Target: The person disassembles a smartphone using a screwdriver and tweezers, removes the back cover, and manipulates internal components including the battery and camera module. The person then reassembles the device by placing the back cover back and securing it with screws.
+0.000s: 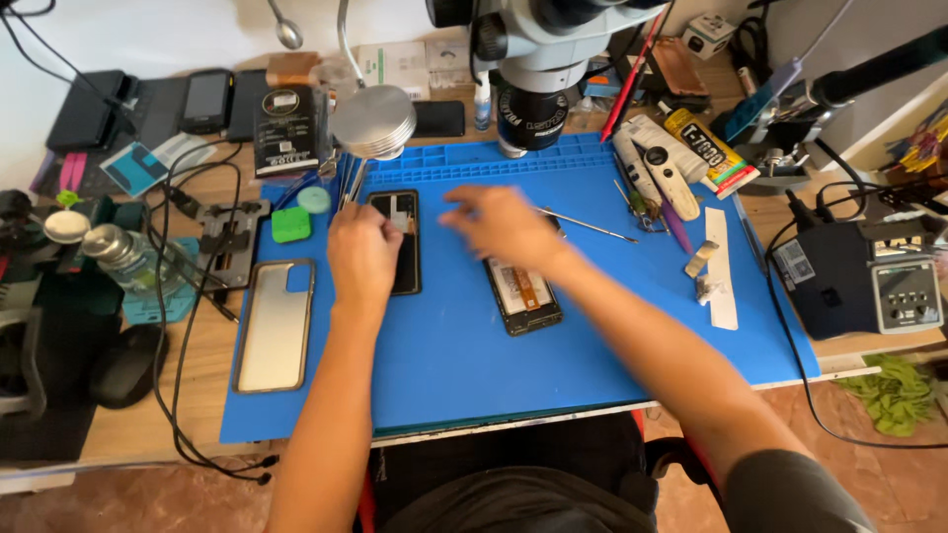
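At the left edge of the blue work mat [474,375] one phone case [275,326] lies flat, with one green square pad [290,224] and one pale green disc [314,199] just above it. Next comes the left hand [363,252], closed in a loose fist and resting on the lower part of one opened phone [397,237], pinning it to the mat; whether the fingers pinch anything small I cannot tell. The right hand [504,225] is blurred and hovers above the second opened phone [523,296], fingers bent, apparently holding nothing. The work looks like mid-disassembly, two phones open; the next move likely calls for a fine tool. One pair of tweezers [588,225] lies just right of that hand, and one glue tube [709,150] lies farther right.
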